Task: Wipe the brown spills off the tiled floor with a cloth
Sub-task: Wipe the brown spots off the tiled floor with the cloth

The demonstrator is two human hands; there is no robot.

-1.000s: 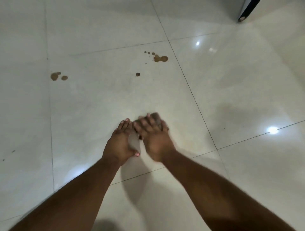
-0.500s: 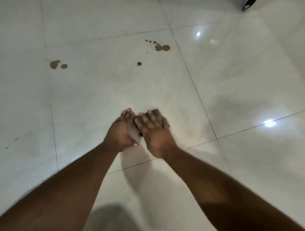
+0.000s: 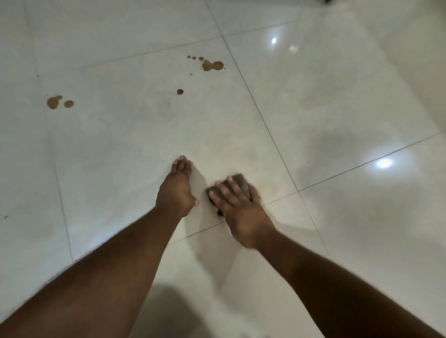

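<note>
My right hand (image 3: 239, 207) lies flat on a small brown-grey cloth (image 3: 241, 183) and presses it to the white tiled floor (image 3: 120, 149) near a grout line. My left hand (image 3: 177, 190) rests on the tile just left of the cloth, fingers straight, not touching it. A faint brownish smear (image 3: 263, 169) shows on the tile right of the cloth. Brown spills lie farther away: a double blotch with small drops (image 3: 212, 65), a single drop (image 3: 179, 91), and a pair of blotches (image 3: 58, 102) at the far left.
Glossy tiles reflect ceiling lights (image 3: 383, 163). A dark object (image 3: 327, 2) pokes in at the top right edge. My shadow falls on the floor between my arms.
My right hand has slid the cloth to the right and toward me, away from my left hand. The two hands, close together before, are now apart. The camera has tilted down.
</note>
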